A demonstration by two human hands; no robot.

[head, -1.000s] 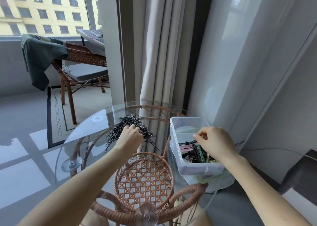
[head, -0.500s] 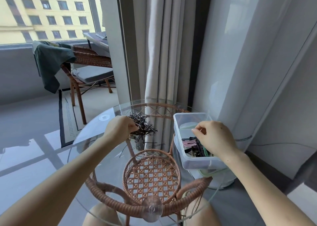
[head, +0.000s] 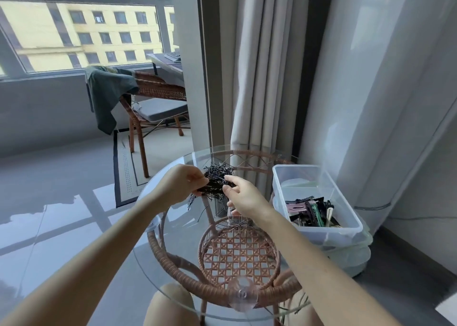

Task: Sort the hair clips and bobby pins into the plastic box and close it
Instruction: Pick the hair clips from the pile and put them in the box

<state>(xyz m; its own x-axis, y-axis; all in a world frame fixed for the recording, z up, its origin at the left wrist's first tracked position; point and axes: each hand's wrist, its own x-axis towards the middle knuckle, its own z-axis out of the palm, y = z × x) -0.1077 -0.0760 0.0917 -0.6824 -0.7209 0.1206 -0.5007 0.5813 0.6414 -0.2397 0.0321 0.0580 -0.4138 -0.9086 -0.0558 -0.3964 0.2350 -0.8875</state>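
Your right hand point(head: 243, 198) has left the clear plastic box point(head: 319, 234) and come over, fingers loose, to the black bobby-pin bundle point(head: 217, 181) clenched in your left hand point(head: 181, 186): gather, then box it.

The left hand point(head: 181, 186) is gripping a thick bundle of black bobby pins point(head: 217, 181) above the glass table point(head: 173, 246), while the right hand point(head: 243, 197) is touching its near end. The clear plastic box point(head: 319, 236) is sitting open at the right, holding hair clips point(head: 312, 210).
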